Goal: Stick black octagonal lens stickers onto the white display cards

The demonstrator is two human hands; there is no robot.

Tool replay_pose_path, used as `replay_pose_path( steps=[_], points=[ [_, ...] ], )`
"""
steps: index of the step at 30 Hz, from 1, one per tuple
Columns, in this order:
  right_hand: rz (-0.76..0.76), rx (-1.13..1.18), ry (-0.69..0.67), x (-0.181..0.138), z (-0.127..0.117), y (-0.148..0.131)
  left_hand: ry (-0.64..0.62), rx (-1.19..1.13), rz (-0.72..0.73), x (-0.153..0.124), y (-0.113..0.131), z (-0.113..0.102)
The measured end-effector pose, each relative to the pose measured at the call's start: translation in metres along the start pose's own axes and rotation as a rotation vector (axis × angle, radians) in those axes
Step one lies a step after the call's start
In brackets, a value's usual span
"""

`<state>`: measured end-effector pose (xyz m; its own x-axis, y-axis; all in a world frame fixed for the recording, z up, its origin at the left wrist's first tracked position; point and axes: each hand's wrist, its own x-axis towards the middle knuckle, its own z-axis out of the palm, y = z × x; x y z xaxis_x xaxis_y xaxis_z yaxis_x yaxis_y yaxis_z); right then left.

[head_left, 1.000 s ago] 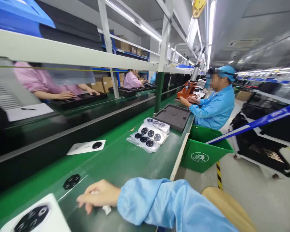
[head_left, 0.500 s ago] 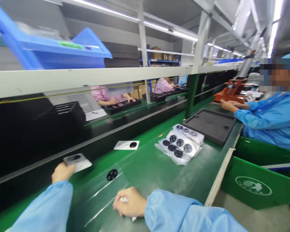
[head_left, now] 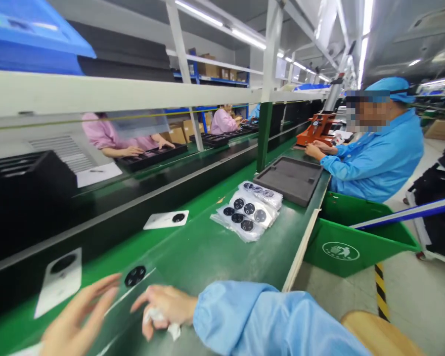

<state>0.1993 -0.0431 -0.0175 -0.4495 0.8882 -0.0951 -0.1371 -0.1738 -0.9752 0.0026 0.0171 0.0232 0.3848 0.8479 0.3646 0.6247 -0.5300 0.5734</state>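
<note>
My left hand, slightly blurred, is open with its fingers stretched towards a black round camera-lens cover lying on clear film. Left of that hand, a white phone back panel with a dark round camera area rests on the bright green belt. A second white back panel lies farther along the belt. In the curled fingers of my right hand is a crumpled white tissue; its index finger points out towards the lens cover. A white scrap at the bottom left edge is too cut off to name.
Clear plastic packs of black round covers lie on the green table, before a dark grey foam tray. A green bin stands right of the table edge. A co-worker in blue sits by an orange press.
My left hand has let go of the back panel, now on the belt, and has moved down and right, opening. The right hand's index finger has stretched out. The view has turned right.
</note>
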Motion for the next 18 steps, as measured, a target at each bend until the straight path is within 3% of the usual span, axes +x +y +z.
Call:
replay_pose_path(
  steps=[3, 6, 11, 18],
  points=[
    [0.017, 0.045, 0.010, -0.015, 0.010, -0.004, -0.028, -0.002, 0.187, -0.070, 0.060, 0.029],
    [0.032, 0.022, -0.047, -0.035, 0.028, -0.008, 0.111, 0.009, 0.129, -0.104, 0.101, 0.038],
    [0.051, -0.078, -0.175, -0.050, 0.051, -0.020, 0.128, -0.066, -0.040, -0.123, 0.103, 0.011],
    [0.013, -0.113, -0.241, -0.048, 0.081, -0.048, 0.348, -0.368, -0.246, -0.153, 0.103, -0.025]
  ],
)
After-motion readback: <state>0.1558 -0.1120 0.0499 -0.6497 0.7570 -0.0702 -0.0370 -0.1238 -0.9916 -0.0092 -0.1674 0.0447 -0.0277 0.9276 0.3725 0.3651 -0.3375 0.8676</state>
